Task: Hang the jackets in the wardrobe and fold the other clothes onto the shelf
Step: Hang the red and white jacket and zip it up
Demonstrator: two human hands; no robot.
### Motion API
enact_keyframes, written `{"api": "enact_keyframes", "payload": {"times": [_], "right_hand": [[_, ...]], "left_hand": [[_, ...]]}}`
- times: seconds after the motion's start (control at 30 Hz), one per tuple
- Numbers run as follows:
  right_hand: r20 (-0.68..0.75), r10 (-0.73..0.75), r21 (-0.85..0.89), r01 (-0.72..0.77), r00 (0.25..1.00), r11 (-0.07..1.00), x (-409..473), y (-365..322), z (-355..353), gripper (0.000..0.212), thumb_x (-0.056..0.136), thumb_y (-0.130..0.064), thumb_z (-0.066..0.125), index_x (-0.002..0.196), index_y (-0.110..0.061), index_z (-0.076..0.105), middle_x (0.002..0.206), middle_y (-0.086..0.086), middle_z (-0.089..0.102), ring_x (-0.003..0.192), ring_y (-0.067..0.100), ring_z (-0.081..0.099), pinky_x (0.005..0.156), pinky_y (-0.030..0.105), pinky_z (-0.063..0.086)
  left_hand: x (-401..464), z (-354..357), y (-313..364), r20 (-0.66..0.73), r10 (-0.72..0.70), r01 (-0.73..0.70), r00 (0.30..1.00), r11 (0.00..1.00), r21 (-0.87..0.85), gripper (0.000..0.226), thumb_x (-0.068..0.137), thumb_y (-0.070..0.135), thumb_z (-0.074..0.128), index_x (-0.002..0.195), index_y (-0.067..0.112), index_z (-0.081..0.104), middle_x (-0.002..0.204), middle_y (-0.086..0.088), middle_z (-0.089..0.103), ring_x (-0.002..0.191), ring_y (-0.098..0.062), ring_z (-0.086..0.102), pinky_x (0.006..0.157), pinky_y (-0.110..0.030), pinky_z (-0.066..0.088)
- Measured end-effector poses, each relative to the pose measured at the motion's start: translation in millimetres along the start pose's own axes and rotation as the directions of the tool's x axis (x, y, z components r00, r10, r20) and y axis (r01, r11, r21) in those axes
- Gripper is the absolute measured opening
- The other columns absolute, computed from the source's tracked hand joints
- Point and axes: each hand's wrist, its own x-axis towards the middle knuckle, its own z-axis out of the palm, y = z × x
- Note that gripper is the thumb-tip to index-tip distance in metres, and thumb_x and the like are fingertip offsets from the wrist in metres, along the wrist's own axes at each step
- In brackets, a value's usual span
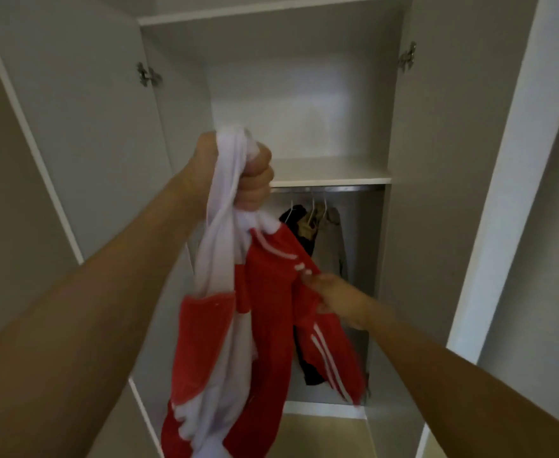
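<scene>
Left hand [238, 170] fist grips red-white jacket [271, 312]; right hand [332, 297] touches it, fingers seemingly pinching; no legible writing.

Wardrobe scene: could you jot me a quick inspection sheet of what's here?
Surface: white shelf, bare where visible.
Job's things: red and white garment hanging bunched; jackets on hangers under the rail.
Clutter: nothing seen.
Grippers: left hand grips the garment's top; right hand touches its red part, grip unclear.
Cables: nothing seen.
Surroundings: wardrobe doors open, hinges showing.
</scene>
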Motion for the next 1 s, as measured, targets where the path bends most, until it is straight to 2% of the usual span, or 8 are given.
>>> {"api": "enact_keyframes", "payload": {"times": [0.07,0.2,0.3,0.43,0.53,0.6,0.73,1.0], "right_hand": [[-0.087,-0.057,0.021,0.059,0.995,0.998,2,-28,-5,0.052,0.101,-0.039,0.042,0.12,0.005,0.059,0.118,0.031,0.061,0.109,0.045,0.059,0.098,0.049,0.048],[-0.087,-0.142,0.06,0.148,0.986,0.987,14,-80,1,0.033,0.099,-0.037,0.047,0.1,-0.011,0.068,0.09,0.006,0.074,0.083,0.018,0.07,0.062,0.028,0.057],[-0.1,-0.173,0.037,0.177,0.98,0.983,21,-97,7,0.029,0.099,-0.037,0.049,0.097,-0.015,0.068,0.082,0.002,0.074,0.074,0.014,0.071,0.056,0.026,0.056],[-0.152,-0.191,0.014,0.196,0.97,0.981,20,-105,-4,0.03,0.099,-0.035,0.048,0.1,-0.012,0.066,0.089,0.009,0.071,0.076,0.02,0.069,0.052,0.028,0.056],[-0.214,-0.2,0.022,0.21,0.956,0.977,19,-108,-14,0.032,0.101,-0.035,0.045,0.107,-0.009,0.064,0.091,0.01,0.069,0.078,0.021,0.066,0.049,0.026,0.054],[-0.285,-0.185,0.037,0.204,0.94,0.978,21,-109,-19,0.032,0.101,-0.034,0.044,0.102,-0.009,0.064,0.09,0.011,0.068,0.081,0.025,0.065,0.047,0.026,0.054],[-0.562,-0.423,-0.335,0.272,0.711,0.902,24,-80,-16,0.016,0.096,-0.017,0.053,0.107,-0.006,0.059,0.103,0.008,0.058,0.095,0.025,0.059,0.085,0.039,0.054],[-0.282,-0.811,-0.746,0.415,0.513,0.522,-29,12,44,0.031,0.092,-0.031,0.039,0.099,-0.016,0.065,0.102,0.002,0.057,0.096,0.013,0.047,0.089,0.031,0.037]], "left_hand": [[-10,-35,-12,-0.212,-0.025,0.115,0.977,0.899,0.423,0.046,0.09,0.017,0.031,0.052,0.023,0.056,0.054,0.003,0.046,0.046,-0.007,0.043,0.039,-0.021,0.035],[-35,-59,-30,-0.096,0.034,0.094,0.995,0.037,0.995,0.042,0.072,0.039,0.038,0.098,0.013,0.059,0.09,-0.01,0.063,0.083,-0.024,0.057,0.077,-0.036,0.049],[-50,-53,-39,0.031,-0.013,-0.033,0.999,-0.511,0.859,0.061,0.066,0.053,0.035,0.127,0.044,0.042,0.088,0.005,0.063,0.079,-0.019,0.059,0.067,-0.028,0.041],[-55,-63,-52,-0.009,-0.233,-0.173,0.972,-0.748,0.64,0.067,0.078,0.047,0.044,0.144,0.041,0.035,0.115,0.001,0.059,0.106,-0.023,0.058,0.094,-0.035,0.044],[-53,-64,-65,0.167,-0.156,-0.21,0.974,-0.9,0.382,0.019,0.077,0.028,0.061,0.09,0.029,0.075,0.079,0.005,0.069,0.073,-0.014,0.066,0.073,-0.027,0.052],[-45,-62,-67,0.277,-0.128,-0.231,0.952,-0.896,0.38,0.007,0.063,0.025,0.074,0.058,0.026,0.068,0.057,0.008,0.062,0.052,-0.011,0.06,0.056,-0.023,0.049],[-23,-53,-48,0.361,-0.003,-0.245,0.933,-0.74,0.626,0.016,0.074,0.012,0.061,0.087,0.02,0.069,0.077,-0.001,0.065,0.064,-0.023,0.064,0.055,-0.029,0.048],[15,-42,-30,-0.088,0.474,-0.075,0.876,0.313,0.947,0.018,0.091,0.0,0.051,0.104,-0.003,0.063,0.103,-0.019,0.066,0.096,-0.031,0.062,0.083,-0.028,0.049]]}}
